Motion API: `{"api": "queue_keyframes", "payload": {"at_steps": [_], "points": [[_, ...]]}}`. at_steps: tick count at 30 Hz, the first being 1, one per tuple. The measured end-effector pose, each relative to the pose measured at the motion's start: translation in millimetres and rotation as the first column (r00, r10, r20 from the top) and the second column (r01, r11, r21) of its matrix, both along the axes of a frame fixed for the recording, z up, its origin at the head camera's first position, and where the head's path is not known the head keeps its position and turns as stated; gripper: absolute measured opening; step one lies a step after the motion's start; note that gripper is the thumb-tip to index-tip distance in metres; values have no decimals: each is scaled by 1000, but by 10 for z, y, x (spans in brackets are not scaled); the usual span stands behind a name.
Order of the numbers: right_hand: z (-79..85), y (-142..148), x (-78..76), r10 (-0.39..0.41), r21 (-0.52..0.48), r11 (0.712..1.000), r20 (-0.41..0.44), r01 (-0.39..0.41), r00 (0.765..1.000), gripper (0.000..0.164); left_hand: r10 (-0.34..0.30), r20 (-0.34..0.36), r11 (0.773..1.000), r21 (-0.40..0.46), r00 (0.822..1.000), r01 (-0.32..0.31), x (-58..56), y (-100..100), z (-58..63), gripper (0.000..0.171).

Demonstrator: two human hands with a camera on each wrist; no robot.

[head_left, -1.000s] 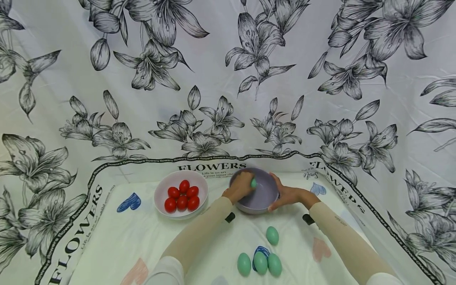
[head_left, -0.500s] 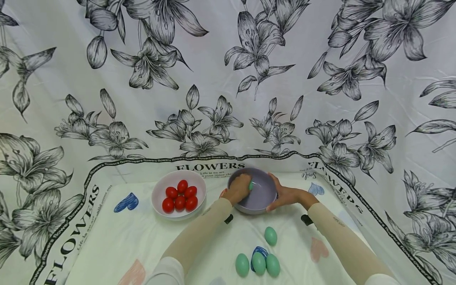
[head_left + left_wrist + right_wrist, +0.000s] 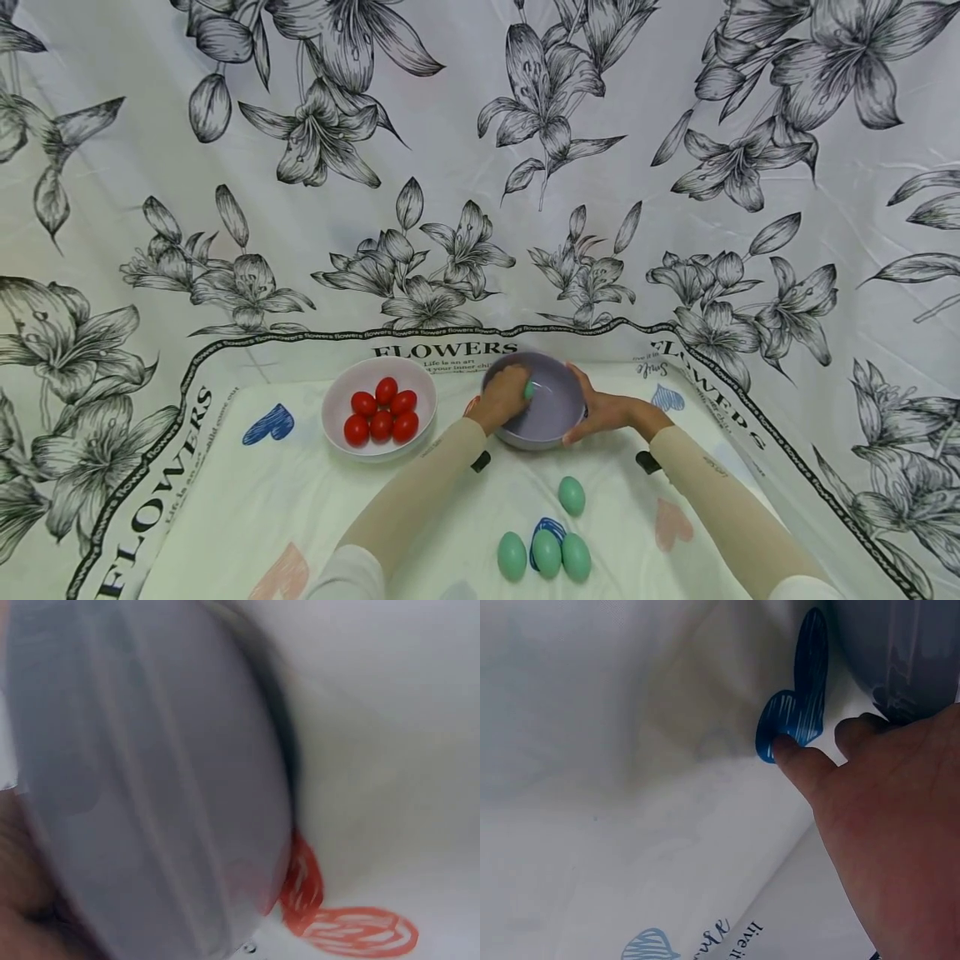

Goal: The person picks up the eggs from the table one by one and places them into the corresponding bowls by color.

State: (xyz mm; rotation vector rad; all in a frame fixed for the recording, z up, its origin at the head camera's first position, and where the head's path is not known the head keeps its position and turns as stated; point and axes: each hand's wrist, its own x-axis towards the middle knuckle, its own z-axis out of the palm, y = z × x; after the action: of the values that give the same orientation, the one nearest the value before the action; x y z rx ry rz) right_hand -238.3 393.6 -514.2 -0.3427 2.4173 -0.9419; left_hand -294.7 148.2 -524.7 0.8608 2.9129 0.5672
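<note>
In the head view my left hand (image 3: 504, 398) reaches over the near-left rim into a purple bowl (image 3: 551, 392). It holds a green egg (image 3: 528, 390), mostly hidden by the fingers. Around the bowl's right wall my right hand (image 3: 606, 411) spreads, thumb at the near side and fingers farther back. The right wrist view shows part of that hand (image 3: 900, 825) against the bowl's outside (image 3: 907, 652). Blurred and close, the bowl's outer wall (image 3: 150, 780) fills much of the left wrist view. Several green eggs lie nearer on the cloth, including a single egg (image 3: 572, 497) and another egg (image 3: 512, 557).
Left of the purple bowl stands a pale pink bowl (image 3: 337, 417) with several red tomatoes (image 3: 381, 427). A white cloth (image 3: 300, 492) printed with hearts covers the table. Behind it hangs a floral curtain (image 3: 450, 167).
Over the last second the left hand, still holding the egg, has dipped slightly lower in the purple bowl. The right hand has kept its place on the bowl, and the other eggs have not moved.
</note>
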Motion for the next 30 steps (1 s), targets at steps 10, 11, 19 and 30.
{"api": "queue_keyframes", "payload": {"at_steps": [10,11,19,30], "points": [[-60,26,-33,19,-26,999,6,-18,1000,151,-130,-14,932,340,991,127,228,-457,354,63],[-49,24,-30,16,-29,999,11,-16,1000,150,-145,-37,916,374,989,148,282,-513,388,63],[-5,-4,-30,25,-11,1000,12,-25,1000,149,-249,-13,798,563,968,213,908,-968,472,62],[10,18,-27,17,-16,1000,9,-16,1000,149,-306,112,725,671,946,155,1726,-1241,110,68]]}}
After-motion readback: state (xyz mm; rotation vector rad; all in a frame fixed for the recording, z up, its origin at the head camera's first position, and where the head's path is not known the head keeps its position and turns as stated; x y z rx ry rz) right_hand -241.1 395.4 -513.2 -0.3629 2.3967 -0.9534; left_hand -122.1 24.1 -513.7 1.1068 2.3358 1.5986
